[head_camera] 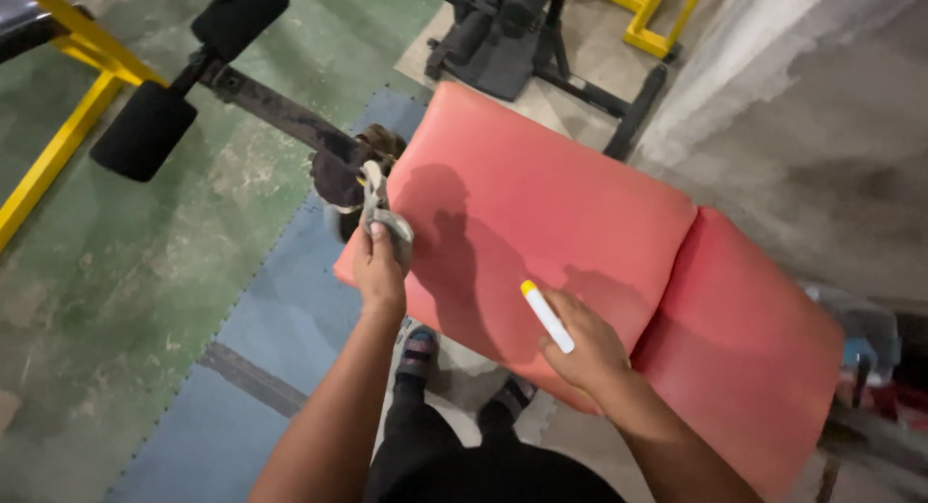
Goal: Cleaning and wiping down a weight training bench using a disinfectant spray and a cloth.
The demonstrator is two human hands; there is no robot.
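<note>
Wiping a red padded bench with a rag, bottle in the other hand.

Standing over the red bench (pixel 541 213), the person pressed the left hand (pixel 379 266) onto a grey rag (pixel 379 208) at the pad's left edge, fingers closed together over the cloth. The right hand (pixel 588 346) rested on the pad's near edge, its fingers wrapped around a slim white bottle with a yellow cap (pixel 547 316). Black foam rollers (pixel 145 128) stood to the left over the green floor (pixel 116 271).
</note>
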